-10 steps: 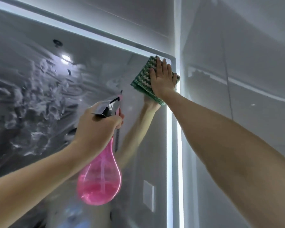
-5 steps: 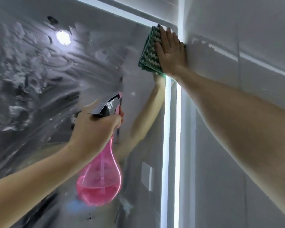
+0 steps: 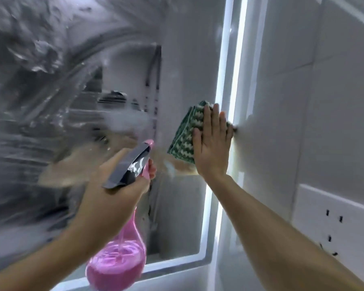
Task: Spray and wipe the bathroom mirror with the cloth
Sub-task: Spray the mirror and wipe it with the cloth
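Note:
The bathroom mirror [image 3: 183,59] fills the left and middle of the view, its left part smeared with foamy streaks. My right hand [image 3: 212,143] presses a folded green-and-white cloth [image 3: 186,135] flat against the glass, fingers straight, beside the mirror's lit right edge at mid height. My left hand [image 3: 114,185] grips the neck of a pink spray bottle [image 3: 118,263] with a dark trigger head [image 3: 130,166], held in front of the mirror's lower middle. Pink liquid fills the bottle's bulb.
A bright light strip [image 3: 235,70] runs down the mirror's right edge and along its bottom. A grey tiled side wall [image 3: 324,101] stands close on the right, with a white socket plate [image 3: 332,223] low down.
My right hand has slid the cloth down the mirror's right edge from the top corner to mid height. The view tilted down, so the mirror's bottom edge shows. The left hand keeps the bottle.

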Available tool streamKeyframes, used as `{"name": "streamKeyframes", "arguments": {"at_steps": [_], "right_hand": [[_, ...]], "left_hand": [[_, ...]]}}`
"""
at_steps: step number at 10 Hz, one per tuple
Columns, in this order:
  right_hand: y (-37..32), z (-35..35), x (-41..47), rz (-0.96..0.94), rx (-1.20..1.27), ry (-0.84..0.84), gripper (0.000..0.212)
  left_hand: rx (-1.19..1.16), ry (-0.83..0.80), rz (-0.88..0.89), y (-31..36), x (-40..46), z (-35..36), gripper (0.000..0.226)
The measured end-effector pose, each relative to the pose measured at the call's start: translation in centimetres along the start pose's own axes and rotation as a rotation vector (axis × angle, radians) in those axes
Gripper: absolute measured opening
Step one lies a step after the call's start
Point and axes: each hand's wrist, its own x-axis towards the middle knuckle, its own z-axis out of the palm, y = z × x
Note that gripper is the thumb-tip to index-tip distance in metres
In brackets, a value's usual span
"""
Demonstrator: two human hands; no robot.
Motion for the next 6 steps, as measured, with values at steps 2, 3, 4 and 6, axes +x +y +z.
{"name": "streamKeyframes", "arguments": {"at_steps": [2, 3, 4, 6], "right_hand": [[1.9, 2.4, -12.1, -0.027, -0.024, -0.026, 0.055], [2.5, 3.2, -16.5, -0.037, -0.017, -0.025, 0.054], [2.9, 4.0, -20.6, -0.079, -0.046, -0.034, 0.053], [3.4, 4.8, -25.4, -0.137, -0.062, -0.027, 0.053]], "left_hand": [[0.024, 0.06, -0.023, -3.1, -5.5, 1.5, 0.028], [0.028, 0.037, -0.076, -5.2, -7.4, 2.5, 0.013], [0.012, 0.036, -0.124, -7.0, -9.2, 3.0, 0.036], [0.028, 0.04, -0.167, -8.7, -11.4, 3.7, 0.053]]}}
